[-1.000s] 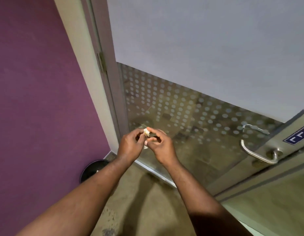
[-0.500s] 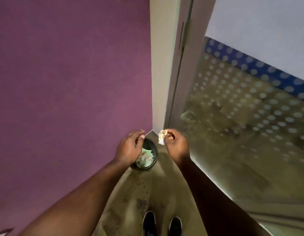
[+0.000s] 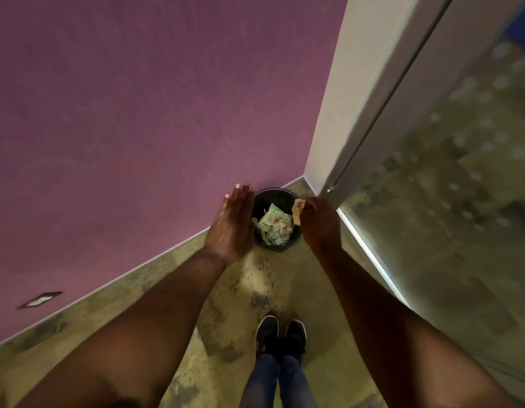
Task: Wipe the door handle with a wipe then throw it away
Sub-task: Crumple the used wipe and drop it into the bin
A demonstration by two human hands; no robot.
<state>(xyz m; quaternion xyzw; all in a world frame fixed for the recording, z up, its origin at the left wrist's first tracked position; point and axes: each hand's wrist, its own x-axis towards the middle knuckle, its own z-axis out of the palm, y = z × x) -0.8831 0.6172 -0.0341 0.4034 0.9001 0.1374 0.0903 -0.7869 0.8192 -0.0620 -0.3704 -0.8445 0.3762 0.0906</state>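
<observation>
Now lowered over small black round waste bin (image 3: 277,220) (already littered): right hand (image 3: 317,223) pinching crumpled white wipe (image 3: 297,208); left hand (image 3: 233,223) flat, fingers spread.

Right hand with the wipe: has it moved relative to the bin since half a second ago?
Yes. The right hand carried the wipe from beside the bin to over its right rim.
</observation>
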